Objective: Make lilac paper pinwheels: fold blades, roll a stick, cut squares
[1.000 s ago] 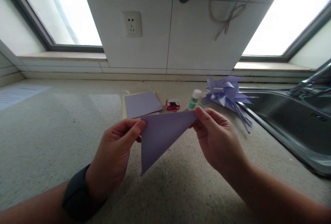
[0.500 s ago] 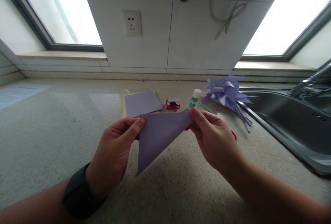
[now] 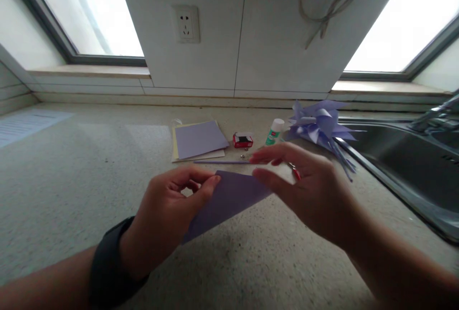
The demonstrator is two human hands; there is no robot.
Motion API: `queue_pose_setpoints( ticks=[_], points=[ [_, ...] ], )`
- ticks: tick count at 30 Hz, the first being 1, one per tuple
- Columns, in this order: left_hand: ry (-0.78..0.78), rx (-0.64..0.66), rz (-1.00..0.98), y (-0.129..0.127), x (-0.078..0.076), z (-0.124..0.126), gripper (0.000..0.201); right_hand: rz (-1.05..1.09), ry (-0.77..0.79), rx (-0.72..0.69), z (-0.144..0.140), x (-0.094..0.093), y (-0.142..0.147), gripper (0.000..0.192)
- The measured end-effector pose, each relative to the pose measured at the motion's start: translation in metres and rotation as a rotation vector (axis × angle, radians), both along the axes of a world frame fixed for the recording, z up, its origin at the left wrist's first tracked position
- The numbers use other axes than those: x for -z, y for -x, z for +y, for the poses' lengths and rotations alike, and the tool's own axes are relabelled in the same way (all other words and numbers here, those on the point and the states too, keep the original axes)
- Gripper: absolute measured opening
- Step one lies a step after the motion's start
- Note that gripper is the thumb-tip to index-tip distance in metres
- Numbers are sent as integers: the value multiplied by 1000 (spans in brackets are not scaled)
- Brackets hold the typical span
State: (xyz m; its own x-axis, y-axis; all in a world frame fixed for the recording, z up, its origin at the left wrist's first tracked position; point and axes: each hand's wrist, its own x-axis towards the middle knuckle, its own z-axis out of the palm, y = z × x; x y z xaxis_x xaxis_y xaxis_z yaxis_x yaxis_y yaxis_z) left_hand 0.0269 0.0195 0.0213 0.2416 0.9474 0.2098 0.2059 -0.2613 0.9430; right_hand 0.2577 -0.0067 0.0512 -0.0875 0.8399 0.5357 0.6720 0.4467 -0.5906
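Between thumb and fingers, my left hand pinches the upper left corner of a purple sheet of paper, folded into a triangle. Its lower part reaches down behind that hand. Over the paper's right end hovers my right hand, thumb and fingers apart with a gap between them. The paper's right corner is partly hidden by that thumb. Just beyond the paper, a thin purple stick lies on the counter. Something with a red handle, mostly covered, shows behind my right hand.
Behind lie a stack of purple paper, a small red box with tiny metal bits before it, and a glue stick. Purple paper pinwheels rest beside the sink. A printed sheet is far left.
My right hand has let go of the paper's right corner and opened. The folded paper has come lower and tilted, still in my left hand. The view has shifted slightly.
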Motion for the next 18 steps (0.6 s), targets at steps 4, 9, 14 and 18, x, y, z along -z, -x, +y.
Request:
queue_pose_setpoints(
  ticks=[4,9,14,18],
  points=[
    [-239,124,160,0,-8,-10,9,-165,96,-231,-13,-3,13,26],
    [-269,138,209,-3,-12,-15,14,-73,99,-245,-14,0,20,8],
    [-251,137,222,-3,-11,-13,14,-52,130,-186,-12,2,21,6],
    [-220,135,212,-3,-9,-13,16,-28,143,-187,-14,3,23,6]
  ],
)
